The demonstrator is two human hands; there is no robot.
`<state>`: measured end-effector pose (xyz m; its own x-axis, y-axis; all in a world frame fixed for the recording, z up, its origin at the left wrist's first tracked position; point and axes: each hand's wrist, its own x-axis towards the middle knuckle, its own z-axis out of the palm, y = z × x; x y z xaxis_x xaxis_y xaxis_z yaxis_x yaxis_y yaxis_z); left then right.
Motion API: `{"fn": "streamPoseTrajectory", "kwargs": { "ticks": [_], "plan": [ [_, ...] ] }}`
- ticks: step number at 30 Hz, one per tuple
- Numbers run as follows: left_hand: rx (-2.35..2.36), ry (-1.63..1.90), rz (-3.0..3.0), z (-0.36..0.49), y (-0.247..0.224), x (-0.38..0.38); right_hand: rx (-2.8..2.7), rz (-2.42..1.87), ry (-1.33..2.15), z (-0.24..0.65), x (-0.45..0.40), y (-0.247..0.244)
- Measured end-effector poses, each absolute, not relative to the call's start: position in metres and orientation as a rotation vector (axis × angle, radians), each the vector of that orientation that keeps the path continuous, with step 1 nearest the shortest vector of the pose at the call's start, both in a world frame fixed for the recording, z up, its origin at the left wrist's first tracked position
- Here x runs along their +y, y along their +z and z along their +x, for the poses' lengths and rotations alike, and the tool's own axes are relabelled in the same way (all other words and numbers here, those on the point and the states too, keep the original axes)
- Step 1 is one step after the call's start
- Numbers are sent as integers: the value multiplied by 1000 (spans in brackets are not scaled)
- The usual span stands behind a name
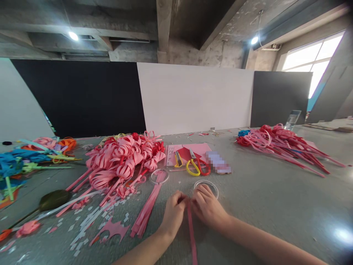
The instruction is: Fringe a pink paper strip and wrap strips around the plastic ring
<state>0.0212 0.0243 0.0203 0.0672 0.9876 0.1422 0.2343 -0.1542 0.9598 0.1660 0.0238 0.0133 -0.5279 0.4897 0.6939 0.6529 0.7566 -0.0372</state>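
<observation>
A long pink paper strip (191,232) runs from between my two hands down toward the near table edge. My left hand (175,209) is closed in a pinch at the strip's far end. Close beside it, my right hand (207,204) is also closed, its fingertips at the same end; the exact pinch point is hidden by the fingers. Just behind the right hand a roll of tape (216,190) lies flat, partly covered by the fingers. Left of my hands is a bundle of pink paper strips (147,209), with a second tape roll (168,177) over its far end.
Beyond my hands lie yellow-handled scissors (193,170), a cutter (178,160), pink paper sheets (202,147) and a blurred-out rectangle (219,162). Looped pink paper flowers (127,158) and paper scraps (113,230) cover the left; red and pink paper pieces (281,141) lie right.
</observation>
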Motion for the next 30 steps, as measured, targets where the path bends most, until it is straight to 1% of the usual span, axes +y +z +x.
{"fn": "streamPoseTrajectory", "kwargs": {
  "ticks": [3, 8, 12, 18, 25, 30],
  "plan": [
    [1327, 1216, 1447, 18, 18, 29, -2285, -762, -312, 168, 21, 14],
    [1305, 1229, 1519, 19, 21, 26, -2199, -1041, -47, 169, 22, 17],
    [1309, 1220, 1579, 21, 24, 22, -2246, -1096, 68, 170, 24, 17],
    [1313, 1214, 1648, 20, 22, 22, -2253, -1136, 101, 171, 31, 11],
    [1321, 1197, 1661, 20, 24, 22, -2239, -1123, 49, 172, 37, 4],
    [1318, 1195, 1663, 20, 25, 21, -2082, -1167, 49, 172, 37, -3]
  ]
}}
